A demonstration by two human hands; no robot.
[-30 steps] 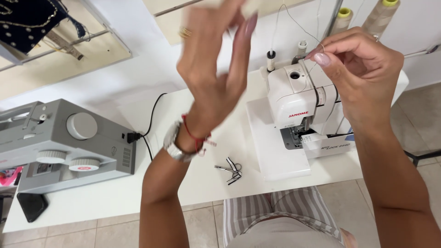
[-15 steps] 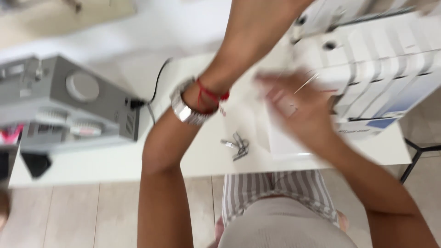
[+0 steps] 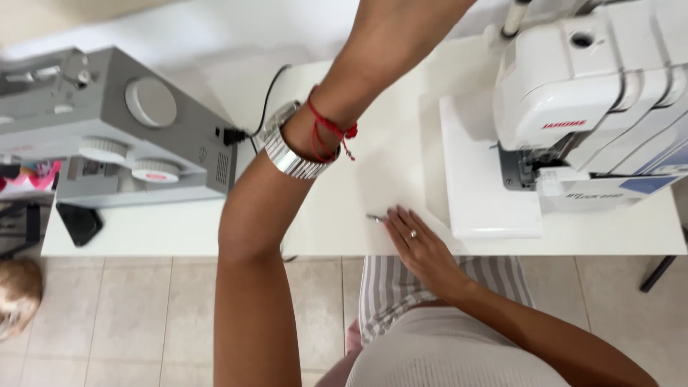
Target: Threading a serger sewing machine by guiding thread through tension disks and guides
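Where the striped lap meets the near edge of the white bench [image 3: 172,233], the right hand [image 3: 419,244] lies palm down, fingers spread flat over a small dark metal tool [image 3: 375,217]; only the tool's tip shows past the fingertips, and whether this grip closes on it cannot be told. Just right of that hand sits the flat white base of the white overlock machine [image 3: 573,107], which occupies the bench's right side. Above the hand, the left forearm crosses the view toward the far side, wearing a silver watch [image 3: 290,150] and a red string bracelet [image 3: 326,132]; the left hand itself passes out of frame, so its grip is unseen. At the bench's left stands a grey sewing machine [image 3: 122,129], a black cable [image 3: 269,97] plugged into its side
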